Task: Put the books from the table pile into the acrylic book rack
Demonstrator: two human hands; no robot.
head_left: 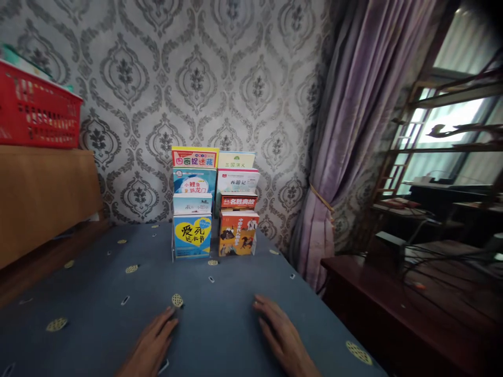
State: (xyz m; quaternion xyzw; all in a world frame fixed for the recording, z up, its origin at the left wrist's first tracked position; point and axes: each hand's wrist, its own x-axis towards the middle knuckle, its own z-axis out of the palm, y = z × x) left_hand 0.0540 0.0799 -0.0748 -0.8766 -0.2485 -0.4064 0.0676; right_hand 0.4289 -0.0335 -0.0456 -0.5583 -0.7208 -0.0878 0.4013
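A tiered book rack (214, 209) is seen standing upright at the far middle of the counter (98, 293), close to the patterned wallpaper (196, 78). Two columns of books are held in it, front covers facing out; a blue book with a yellow heart (192, 236) is placed lowest on the left, an orange book (238, 233) lowest on the right. A red basket (37, 112) is set on a wooden cabinet (43, 199) at the left. A purple curtain (353, 131) is hung at the right, with a dark wooden table (412, 309) beside the counter's right edge.

The left hand (153, 343) is laid flat on the blue cloth, fingers spread loosely, nothing held; its fingertips are just beside a small gold patch (177, 300). The right hand (281, 335) is likewise laid palm down, open and empty, fingers directed toward the rack.

Both hands are well apart from the rack; bare cloth is left between them. The counter's right edge is near the right hand
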